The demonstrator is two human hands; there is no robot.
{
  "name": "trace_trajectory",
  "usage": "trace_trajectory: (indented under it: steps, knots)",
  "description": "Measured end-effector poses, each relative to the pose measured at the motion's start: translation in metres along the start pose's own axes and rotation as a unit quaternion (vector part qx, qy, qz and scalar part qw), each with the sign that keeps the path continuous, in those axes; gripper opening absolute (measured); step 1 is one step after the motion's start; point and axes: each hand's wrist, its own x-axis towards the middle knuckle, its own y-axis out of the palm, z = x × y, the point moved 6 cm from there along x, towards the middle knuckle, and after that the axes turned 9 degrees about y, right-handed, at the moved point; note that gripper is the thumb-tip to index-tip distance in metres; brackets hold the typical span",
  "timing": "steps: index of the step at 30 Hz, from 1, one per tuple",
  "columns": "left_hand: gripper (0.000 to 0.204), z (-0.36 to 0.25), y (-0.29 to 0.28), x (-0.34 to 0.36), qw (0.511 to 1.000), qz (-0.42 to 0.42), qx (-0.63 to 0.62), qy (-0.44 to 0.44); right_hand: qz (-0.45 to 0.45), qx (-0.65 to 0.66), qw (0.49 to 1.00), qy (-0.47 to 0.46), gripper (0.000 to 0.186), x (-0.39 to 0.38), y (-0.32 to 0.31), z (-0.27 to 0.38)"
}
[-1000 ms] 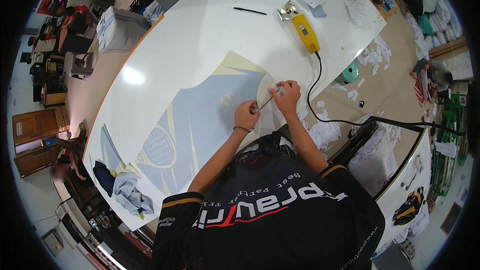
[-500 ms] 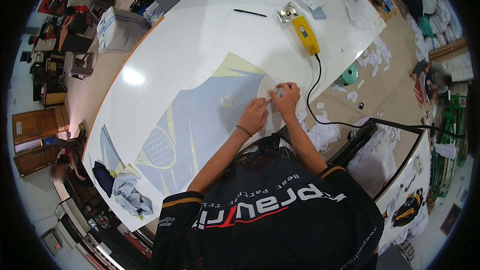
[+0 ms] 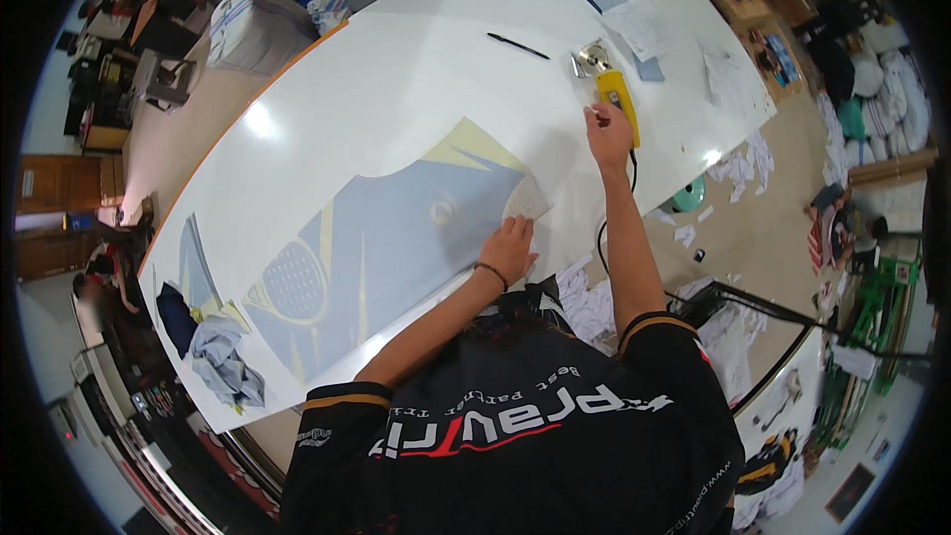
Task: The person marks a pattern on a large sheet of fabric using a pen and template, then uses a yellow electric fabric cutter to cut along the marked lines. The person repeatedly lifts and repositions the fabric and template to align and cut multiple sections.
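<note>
A pale blue and yellow fabric panel (image 3: 396,238), printed with a dotted racket shape, lies flat on the white table. My left hand (image 3: 508,251) rests at its near right edge, fingers flat, fingertips at a small whitish paper piece (image 3: 528,200) with faint writing. My right hand (image 3: 608,133) is stretched forward to a yellow electric rotary cutter (image 3: 616,94) with a round metal blade head. Its half-bent fingers are apart and overlap the handle's left side; no firm grip shows. The cutter's black cord runs down behind my right forearm.
A black pen (image 3: 518,46) lies left of the cutter, written papers (image 3: 642,30) and blue scraps behind it. Crumpled pale blue cloth (image 3: 223,362) sits at the table's left end. Paper scraps (image 3: 748,168) litter the floor on the right. A person (image 3: 124,282) is at the far left.
My right hand has left the paper piece and moved forward and right to the yellow cutter. My left hand now lies flatter at the panel's edge. The whole view has shifted slightly.
</note>
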Motion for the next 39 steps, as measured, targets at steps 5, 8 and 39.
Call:
trace_trajectory:
  steps: [5, 8, 39]
  knots:
    - [0.069, -0.005, 0.003, 0.008, 0.999, -0.02, -0.013, -0.04, 0.095, -0.135, 0.973, -0.164, 0.036, 0.06, 0.09, 0.057]
    - [0.072, -0.005, 0.013, 0.007, 0.998, -0.021, 0.043, -0.05, 0.122, -0.323, 0.932, -0.111, 0.05, 0.083, 0.133, 0.088]
    - [0.098, -0.026, 0.054, 0.023, 0.979, 0.03, -0.047, -0.198, 0.711, -0.101, 0.636, -0.282, 0.018, -0.185, 0.121, 0.066]
